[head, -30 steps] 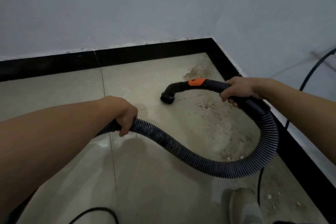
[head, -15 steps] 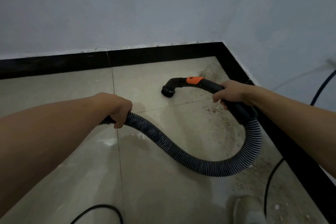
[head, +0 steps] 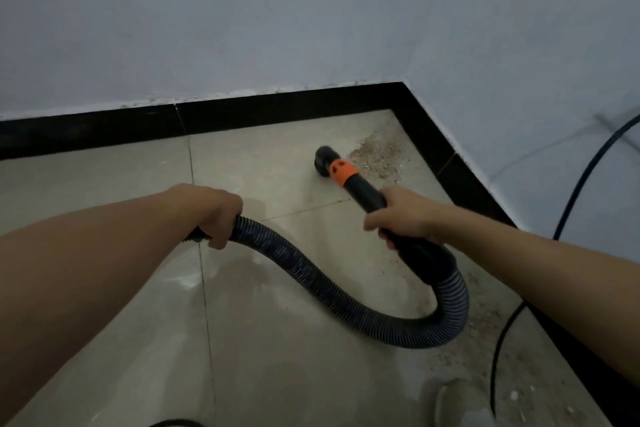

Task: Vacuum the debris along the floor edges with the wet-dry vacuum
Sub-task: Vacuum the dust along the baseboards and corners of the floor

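Note:
A black ribbed vacuum hose (head: pixel 311 279) loops across the beige tiled floor. My left hand (head: pixel 216 213) grips the hose near its left end. My right hand (head: pixel 403 217) grips the black rigid handle, which carries an orange collar (head: pixel 341 173). The black nozzle mouth (head: pixel 322 158) points down at the floor, just left of a patch of brown debris (head: pixel 379 151) in the room's corner. More fine debris (head: pixel 485 319) lies along the right-hand edge beside the hose loop.
A black skirting board (head: pixel 277 111) runs along the far wall and turns down the right wall (head: pixel 460 180). A black cable (head: pixel 502 340) hangs from the right wall onto the floor. My shoe tip (head: pixel 460 402) shows at the bottom right.
My right hand swung the handle, so the nozzle moved from pointing left to pointing away toward the corner debris. The hose loop shifted with it. My left hand kept its grip.

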### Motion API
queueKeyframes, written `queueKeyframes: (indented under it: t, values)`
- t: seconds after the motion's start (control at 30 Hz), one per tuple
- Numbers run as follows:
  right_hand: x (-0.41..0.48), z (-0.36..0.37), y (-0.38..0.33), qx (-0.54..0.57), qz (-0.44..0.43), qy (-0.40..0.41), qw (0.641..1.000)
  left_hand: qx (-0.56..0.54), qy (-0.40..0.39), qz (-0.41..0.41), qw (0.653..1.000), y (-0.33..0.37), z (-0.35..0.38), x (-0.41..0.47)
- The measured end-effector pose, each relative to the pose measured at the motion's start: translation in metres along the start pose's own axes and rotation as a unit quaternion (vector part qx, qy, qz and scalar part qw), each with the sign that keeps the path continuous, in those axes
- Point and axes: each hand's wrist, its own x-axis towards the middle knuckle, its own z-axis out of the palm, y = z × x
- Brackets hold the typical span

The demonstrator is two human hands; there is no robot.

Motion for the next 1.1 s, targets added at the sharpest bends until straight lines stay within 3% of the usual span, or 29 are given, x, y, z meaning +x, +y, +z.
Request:
queueKeyframes:
  t: [0.17,0.27,0.7,1.1]
  values:
    - [0.007,0.021,-0.003,-0.189,0.042,0.039,0.98,-0.026,0.007,0.035,0.999,0.017,-0.003,0.006]
    - [0.013,0.009,-0.007,-0.162,0.067,0.076,0.982,-0.045,0.009,0.036,0.998,0.016,-0.002,0.007]
    - [0.057,-0.013,-0.015,-0.058,0.047,0.091,0.993,-0.003,0.047,0.02,0.999,0.002,0.002,0.016]
    - [0.088,-0.027,-0.004,0.032,0.066,0.137,0.988,0.038,0.147,-0.038,0.988,-0.015,0.004,0.028]
